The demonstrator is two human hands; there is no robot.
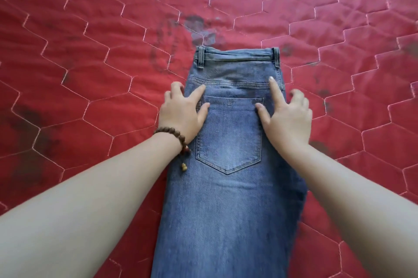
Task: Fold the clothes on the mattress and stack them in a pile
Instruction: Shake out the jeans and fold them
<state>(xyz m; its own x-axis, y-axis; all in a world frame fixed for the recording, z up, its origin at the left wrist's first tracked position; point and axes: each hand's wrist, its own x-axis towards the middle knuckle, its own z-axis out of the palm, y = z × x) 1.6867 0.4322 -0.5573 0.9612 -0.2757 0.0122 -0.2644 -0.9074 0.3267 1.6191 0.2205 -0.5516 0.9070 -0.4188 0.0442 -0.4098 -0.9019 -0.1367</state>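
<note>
The left hand (181, 110), with a bead bracelet (174, 134) at the wrist, lies spread along the left edge of the jeans (228, 187), fingers relaxed. The jeans run lengthwise away from the person on the red mattress (79, 51), waistband farthest. The right hand (287, 117) mirrors it on the right edge, equally near, gripping nothing.

Brown bead bracelet (178, 136), small dangling charm.
</note>
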